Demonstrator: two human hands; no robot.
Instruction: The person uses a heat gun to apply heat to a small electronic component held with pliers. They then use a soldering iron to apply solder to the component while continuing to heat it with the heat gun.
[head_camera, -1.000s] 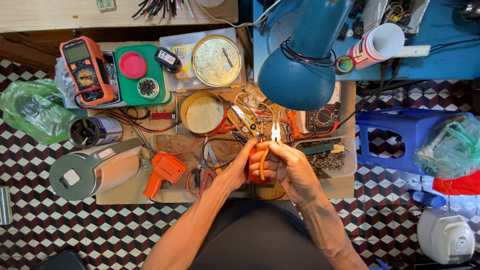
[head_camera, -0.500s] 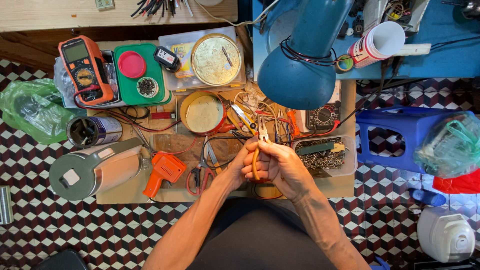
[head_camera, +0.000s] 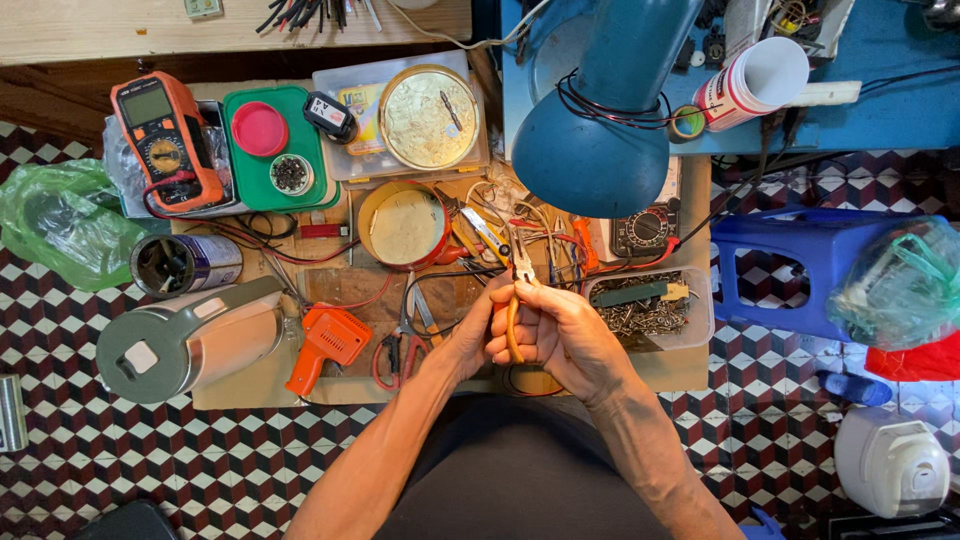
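Right in the middle of the cluttered board, the right hand (head_camera: 568, 335) has its fingers curled tight round the orange-handled pliers (head_camera: 517, 300), nose pointing far. The left hand (head_camera: 470, 338) is cupped against them, fingers bent; can't tell what it's pinching. An orange soldering gun (head_camera: 325, 345) lies just left.

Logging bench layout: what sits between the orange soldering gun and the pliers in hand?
Head view: red-handled scissors lie between the orange soldering gun and the pliers.
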